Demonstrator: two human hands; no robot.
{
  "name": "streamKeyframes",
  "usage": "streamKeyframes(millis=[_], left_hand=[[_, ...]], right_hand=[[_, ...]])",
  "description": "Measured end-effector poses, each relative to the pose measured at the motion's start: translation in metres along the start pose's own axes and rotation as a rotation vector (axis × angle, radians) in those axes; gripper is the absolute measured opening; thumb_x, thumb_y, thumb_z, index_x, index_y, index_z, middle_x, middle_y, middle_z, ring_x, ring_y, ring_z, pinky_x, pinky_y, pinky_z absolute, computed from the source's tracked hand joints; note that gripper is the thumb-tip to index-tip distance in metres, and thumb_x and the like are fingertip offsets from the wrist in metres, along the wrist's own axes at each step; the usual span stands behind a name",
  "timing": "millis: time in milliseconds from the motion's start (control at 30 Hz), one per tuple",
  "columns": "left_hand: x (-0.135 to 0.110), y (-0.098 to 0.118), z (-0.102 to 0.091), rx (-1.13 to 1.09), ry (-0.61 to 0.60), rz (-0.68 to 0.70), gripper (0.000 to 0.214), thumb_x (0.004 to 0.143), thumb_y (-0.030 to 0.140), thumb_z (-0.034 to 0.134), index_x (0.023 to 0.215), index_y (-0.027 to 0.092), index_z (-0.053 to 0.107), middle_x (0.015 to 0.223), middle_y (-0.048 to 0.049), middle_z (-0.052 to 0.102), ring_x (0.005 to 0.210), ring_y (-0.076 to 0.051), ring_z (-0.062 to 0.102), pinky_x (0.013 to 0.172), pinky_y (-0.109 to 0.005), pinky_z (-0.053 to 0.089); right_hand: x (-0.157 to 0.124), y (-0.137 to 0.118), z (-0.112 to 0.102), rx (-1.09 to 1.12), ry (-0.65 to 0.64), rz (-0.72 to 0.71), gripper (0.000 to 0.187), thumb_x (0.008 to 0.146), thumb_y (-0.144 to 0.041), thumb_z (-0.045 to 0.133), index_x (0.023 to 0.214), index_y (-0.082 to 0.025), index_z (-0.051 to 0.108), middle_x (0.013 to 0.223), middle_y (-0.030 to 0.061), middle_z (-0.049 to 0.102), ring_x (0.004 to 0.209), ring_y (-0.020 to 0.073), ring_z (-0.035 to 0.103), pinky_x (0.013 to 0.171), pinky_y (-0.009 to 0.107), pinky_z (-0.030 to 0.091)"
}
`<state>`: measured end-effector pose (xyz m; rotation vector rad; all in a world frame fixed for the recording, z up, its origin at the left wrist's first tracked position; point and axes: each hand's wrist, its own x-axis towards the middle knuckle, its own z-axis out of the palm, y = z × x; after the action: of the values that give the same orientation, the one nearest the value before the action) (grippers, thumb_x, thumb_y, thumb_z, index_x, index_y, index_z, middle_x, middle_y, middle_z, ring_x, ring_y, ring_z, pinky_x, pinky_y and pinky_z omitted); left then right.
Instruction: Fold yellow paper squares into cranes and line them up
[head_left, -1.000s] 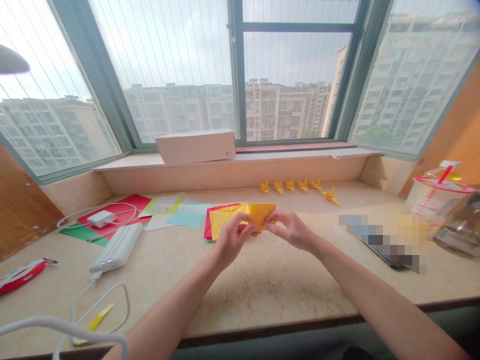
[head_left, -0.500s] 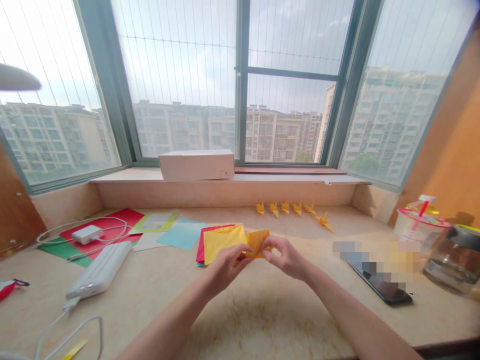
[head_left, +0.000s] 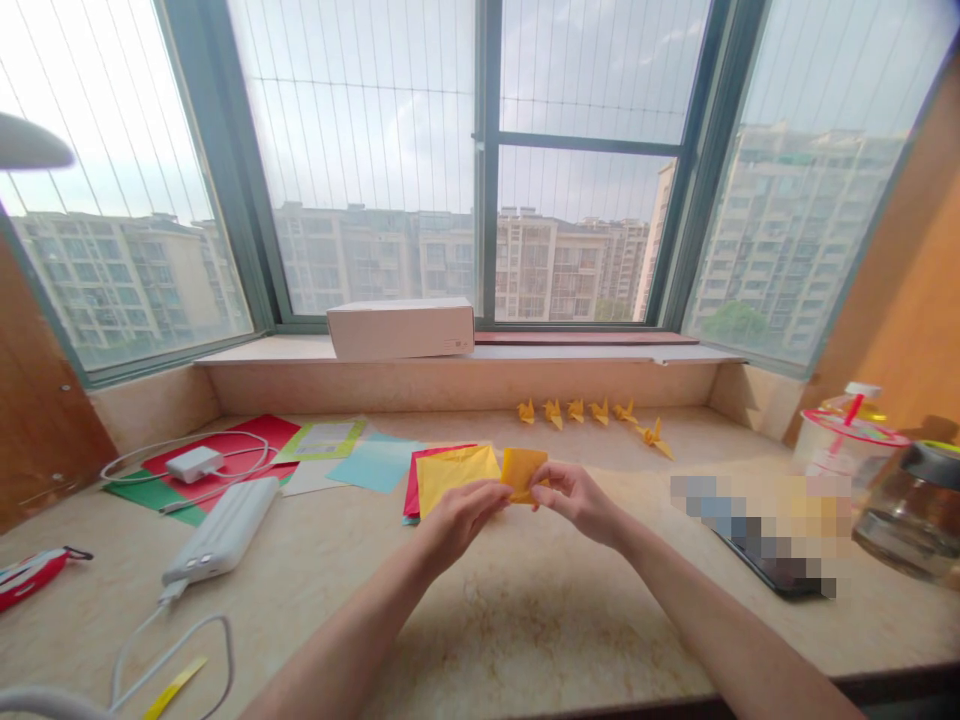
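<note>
A small folded piece of yellow origami paper (head_left: 523, 472) is held up between both hands, just above the counter. My left hand (head_left: 471, 515) pinches its left lower edge, fingers pressed together. On the opposite side, my right hand (head_left: 576, 497) grips the right edge between thumb and fingers. Behind the left hand lies a stack of yellow sheets (head_left: 456, 475), with a red sheet (head_left: 412, 487) showing under it. Farther back, several folded yellow paper cranes (head_left: 576, 411) stand in a row, and one more crane (head_left: 656, 439) sits nearer, to the right.
Left of the stack are a light blue sheet (head_left: 379, 464), a white power bank (head_left: 223, 530) with a cable, and a white charger (head_left: 195, 463). On the right lie a partly blurred phone (head_left: 780, 575), a lidded cup (head_left: 840, 440) and a glass jug (head_left: 911, 525). A white box (head_left: 401, 330) rests on the sill.
The folded yellow paper has turned so its face looks squarer and flatter toward me. Both hands still grip it, with fingers slightly shifted. The view has swung a little left.
</note>
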<state>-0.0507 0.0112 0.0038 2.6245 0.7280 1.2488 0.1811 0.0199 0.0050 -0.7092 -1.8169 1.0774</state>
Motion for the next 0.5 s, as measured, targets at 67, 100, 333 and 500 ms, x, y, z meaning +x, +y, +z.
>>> streamKeyframes(millis=[67,100,333,500], left_hand=[[0.0014,0.002,-0.0026,0.007,-0.026,0.015,0.02,0.099,0.023,0.048,0.104,0.016,0.067,0.096,-0.0079,0.073,0.082,-0.016,0.069,0.073,-0.024,0.053],[0.0019,0.0027,-0.0038,0.012,-0.042,0.023,0.02,0.099,0.022,0.048,0.107,0.017,0.066,0.097,-0.0081,0.073,0.084,-0.017,0.069,0.074,-0.024,0.054],[0.0021,0.0,-0.0069,0.069,-0.087,0.05,0.024,0.097,0.015,0.049,0.115,0.019,0.064,0.106,-0.0084,0.072,0.091,-0.017,0.069,0.08,-0.025,0.054],[0.0024,0.0029,-0.0046,0.085,-0.042,0.063,0.022,0.096,0.014,0.051,0.111,0.018,0.066,0.105,-0.0094,0.073,0.091,-0.017,0.07,0.078,-0.026,0.055]], right_hand=[[0.0,0.0007,0.0001,0.038,0.007,0.015,0.019,0.087,-0.034,0.063,0.092,-0.016,0.068,0.086,0.0048,0.069,0.075,0.0168,0.062,0.072,0.032,0.052],[0.0001,0.0006,0.0004,0.046,0.01,0.02,0.02,0.088,-0.035,0.063,0.092,-0.016,0.068,0.086,0.0046,0.069,0.074,0.0167,0.062,0.071,0.032,0.053],[0.0006,-0.0055,0.0027,0.067,0.023,0.038,0.024,0.087,-0.039,0.064,0.092,-0.016,0.067,0.086,0.0047,0.07,0.073,0.0164,0.063,0.071,0.033,0.055],[-0.0006,-0.0076,0.0029,0.042,0.036,0.032,0.025,0.087,-0.041,0.064,0.091,-0.016,0.066,0.086,0.0046,0.069,0.075,0.0167,0.063,0.072,0.033,0.054]])
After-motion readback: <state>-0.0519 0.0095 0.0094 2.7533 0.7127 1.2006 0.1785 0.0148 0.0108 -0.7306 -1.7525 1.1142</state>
